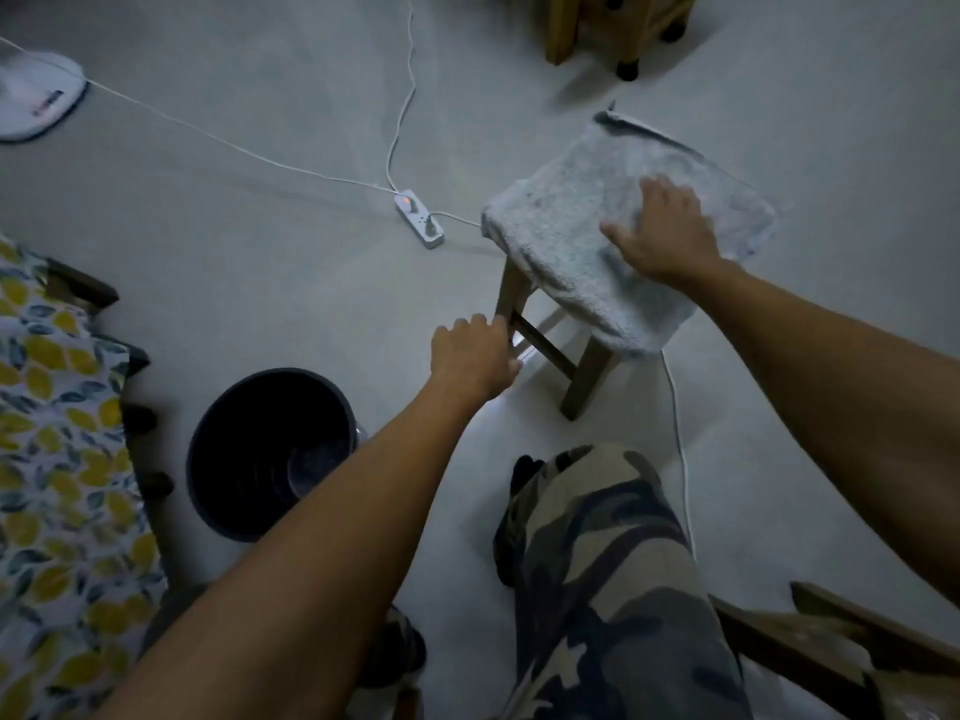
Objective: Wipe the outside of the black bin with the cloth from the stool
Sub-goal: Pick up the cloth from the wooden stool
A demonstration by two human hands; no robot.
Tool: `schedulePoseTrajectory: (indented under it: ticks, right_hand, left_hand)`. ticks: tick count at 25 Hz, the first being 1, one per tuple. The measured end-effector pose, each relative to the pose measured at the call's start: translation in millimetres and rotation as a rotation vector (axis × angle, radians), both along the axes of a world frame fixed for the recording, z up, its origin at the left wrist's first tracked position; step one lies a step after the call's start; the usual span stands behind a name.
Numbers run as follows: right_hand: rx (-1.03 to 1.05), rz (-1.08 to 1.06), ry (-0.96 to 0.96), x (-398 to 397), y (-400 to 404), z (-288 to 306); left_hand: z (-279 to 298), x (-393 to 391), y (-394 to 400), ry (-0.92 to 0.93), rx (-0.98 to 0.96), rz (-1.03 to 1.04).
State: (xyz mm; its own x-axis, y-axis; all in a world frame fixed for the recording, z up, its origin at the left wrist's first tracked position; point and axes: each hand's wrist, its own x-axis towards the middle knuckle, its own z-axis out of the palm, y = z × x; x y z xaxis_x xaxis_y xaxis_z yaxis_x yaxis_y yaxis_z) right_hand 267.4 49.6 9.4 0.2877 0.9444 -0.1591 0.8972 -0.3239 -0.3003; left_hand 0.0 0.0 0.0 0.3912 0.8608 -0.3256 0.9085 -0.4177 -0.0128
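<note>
A pale grey cloth (566,220) is draped over the seat of a small wooden stool (584,379) at the centre right. My right hand (665,233) lies flat on top of the cloth, fingers spread. My left hand (475,356) hovers in front of the stool's near left leg with fingers curled and nothing in it. The round black bin (244,454) stands upright on the floor at the lower left, its mouth open toward me; my left forearm crosses over its right edge.
A white power strip (420,218) with white cables lies on the floor left of the stool; another cable runs under the stool toward me. A leaf-patterned fabric (57,459) is at left, wooden furniture legs (623,28) at the top, my camouflage-trousered knee (602,563) below.
</note>
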Motion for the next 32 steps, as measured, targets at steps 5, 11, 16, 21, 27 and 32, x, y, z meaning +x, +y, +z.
schedulePoseTrajectory:
  ticks: [5,11,16,21,27,32]
  right_hand:
    - [-0.136,-0.021,-0.077,-10.9,-8.7,-22.8]
    - [-0.109,0.006,-0.073,-18.2,-22.6,-22.2]
    - [0.017,0.028,-0.115,-27.1,-39.7,-24.8]
    - [0.155,0.020,-0.078,-39.1,-54.4,-8.7]
    - [0.211,0.063,0.029,-77.7,-70.6,17.3]
    - [0.299,0.035,0.172,-113.8,-78.0,48.4]
  left_hand:
    - [-6.8,-14.0,6.3,0.014,0.001,0.009]
    - [-10.2,-18.8,-1.3,0.017,0.006,0.010]
    - [0.4,-17.5,-9.9,0.006,0.015,0.014]
    - [19.0,-23.0,-11.8,0.000,0.046,0.026]
    - [55.0,-39.4,-19.6,-0.020,0.103,0.053]
    - [87.5,-56.3,-34.9,-0.029,0.145,0.087]
